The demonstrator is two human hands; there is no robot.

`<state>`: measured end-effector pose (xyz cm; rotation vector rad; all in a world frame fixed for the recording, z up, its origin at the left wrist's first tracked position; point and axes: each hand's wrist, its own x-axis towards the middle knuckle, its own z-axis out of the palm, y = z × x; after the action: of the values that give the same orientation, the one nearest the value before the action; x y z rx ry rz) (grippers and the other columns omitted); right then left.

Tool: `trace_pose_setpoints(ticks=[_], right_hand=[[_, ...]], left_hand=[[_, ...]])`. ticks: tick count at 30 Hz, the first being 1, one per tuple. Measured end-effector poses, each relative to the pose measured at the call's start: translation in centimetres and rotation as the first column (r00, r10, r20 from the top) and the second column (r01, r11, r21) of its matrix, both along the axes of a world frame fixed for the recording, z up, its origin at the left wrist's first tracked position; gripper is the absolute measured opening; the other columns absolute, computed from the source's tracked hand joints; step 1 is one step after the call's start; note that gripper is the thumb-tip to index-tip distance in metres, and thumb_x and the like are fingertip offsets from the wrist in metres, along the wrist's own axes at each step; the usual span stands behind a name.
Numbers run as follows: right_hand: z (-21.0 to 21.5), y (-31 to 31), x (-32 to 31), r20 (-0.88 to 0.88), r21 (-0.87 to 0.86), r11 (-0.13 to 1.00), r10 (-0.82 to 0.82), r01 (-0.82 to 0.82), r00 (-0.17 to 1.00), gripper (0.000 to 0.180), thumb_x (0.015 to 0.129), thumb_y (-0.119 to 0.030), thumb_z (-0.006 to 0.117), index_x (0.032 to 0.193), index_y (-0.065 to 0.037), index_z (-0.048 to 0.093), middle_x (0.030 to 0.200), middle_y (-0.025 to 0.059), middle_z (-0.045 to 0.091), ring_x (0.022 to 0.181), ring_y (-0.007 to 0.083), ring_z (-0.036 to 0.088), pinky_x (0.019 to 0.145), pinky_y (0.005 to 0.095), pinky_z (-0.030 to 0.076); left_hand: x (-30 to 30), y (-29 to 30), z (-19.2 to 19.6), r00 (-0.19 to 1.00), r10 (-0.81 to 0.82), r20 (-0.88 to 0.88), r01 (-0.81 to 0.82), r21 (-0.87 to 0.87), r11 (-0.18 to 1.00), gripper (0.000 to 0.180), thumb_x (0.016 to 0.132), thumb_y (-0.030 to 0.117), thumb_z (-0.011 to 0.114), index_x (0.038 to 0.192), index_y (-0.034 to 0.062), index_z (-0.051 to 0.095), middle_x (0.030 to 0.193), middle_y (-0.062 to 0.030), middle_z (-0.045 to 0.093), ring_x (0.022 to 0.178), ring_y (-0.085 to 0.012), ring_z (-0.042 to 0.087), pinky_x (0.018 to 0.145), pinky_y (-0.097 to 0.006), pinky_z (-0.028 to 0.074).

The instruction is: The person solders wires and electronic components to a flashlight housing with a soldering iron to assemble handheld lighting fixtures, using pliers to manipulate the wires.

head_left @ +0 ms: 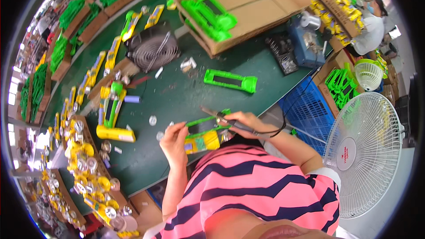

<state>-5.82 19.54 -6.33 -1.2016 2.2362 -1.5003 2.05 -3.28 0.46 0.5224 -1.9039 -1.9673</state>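
Note:
In my right hand (245, 121) is a soldering iron (237, 126) with a black cord, its tip pointing left over a green plastic frame (203, 119). The fingers of my left hand (174, 144) are pinched together at the left end of that frame; what they hold is too small to make out. A yellow housing (203, 144) with a small green circuit board lies along the frame's near side, close to my shirt. Farther off on the table lies another green frame (230, 81) with a dark panel.
A cardboard tray (265, 4) with green frames stands at the back. Left of it is a round-grilled fan (155, 52). Yellow lamp parts (115, 133) line the left side. A blue crate (305, 110) and white fan (363, 155) stand right, below a blue box (305, 44).

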Motion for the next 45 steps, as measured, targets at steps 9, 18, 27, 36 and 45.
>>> trace_pose_setpoints(ticks=[9,18,27,36,45], right_hand=[[5.1,-1.4,-0.4,-0.448,-0.156,0.967,-0.251,0.201,0.858,0.033,0.071,-0.007,0.071,0.099,-0.001,0.054,0.081,0.0089,0.063,0.072,0.0251,0.064,0.076,0.0378,0.052],[2.9,-4.1,0.5,0.749,-0.234,0.804,-0.208,0.546,0.628,0.016,0.079,-0.003,0.062,0.09,0.005,0.054,0.077,0.0103,0.06,0.063,0.014,0.059,0.057,0.0251,0.05],[3.4,-4.9,0.4,0.786,-0.162,0.859,-0.185,0.485,0.589,0.017,0.078,-0.003,0.063,0.09,0.005,0.055,0.078,0.009,0.061,0.062,0.0115,0.059,0.05,0.0206,0.045],[3.7,-5.2,0.5,0.76,-0.121,0.892,-0.199,0.436,0.618,0.019,0.079,-0.005,0.063,0.093,0.004,0.055,0.083,0.0084,0.062,0.067,0.0115,0.061,0.054,0.0199,0.045],[3.4,-4.6,0.4,0.752,-0.135,0.903,-0.175,0.407,0.636,0.019,0.079,-0.004,0.064,0.093,0.004,0.056,0.084,0.0096,0.062,0.067,0.0124,0.061,0.053,0.0197,0.045]], left_hand=[[-2.4,-3.5,0.2,0.947,-0.258,0.192,0.267,-0.916,0.301,0.004,0.07,0.009,0.061,0.074,0.0083,0.062,0.071,-0.0047,0.054,0.074,-0.0244,0.05,0.069,-0.035,0.04],[-2.3,-3.5,0.5,0.847,-0.269,0.458,0.503,-0.855,0.127,0.007,0.071,0.011,0.057,0.07,0.0099,0.064,0.072,-0.0054,0.055,0.078,-0.0241,0.05,0.069,-0.036,0.04],[-2.7,-3.4,0.3,0.83,-0.24,0.504,0.536,-0.839,0.091,0.01,0.07,0.012,0.056,0.067,0.0107,0.066,0.07,-0.006,0.054,0.078,-0.0236,0.051,0.068,-0.036,0.041],[-2.9,-3.4,0.3,0.832,-0.268,0.485,0.525,-0.846,0.097,0.01,0.069,0.01,0.056,0.067,0.0093,0.066,0.07,-0.0071,0.054,0.076,-0.0244,0.051,0.067,-0.036,0.042],[-3.1,-3.2,0.5,0.828,-0.266,0.494,0.525,-0.849,0.058,0.009,0.066,0.009,0.057,0.065,0.009,0.067,0.068,-0.0077,0.055,0.075,-0.0245,0.052,0.066,-0.036,0.042]])
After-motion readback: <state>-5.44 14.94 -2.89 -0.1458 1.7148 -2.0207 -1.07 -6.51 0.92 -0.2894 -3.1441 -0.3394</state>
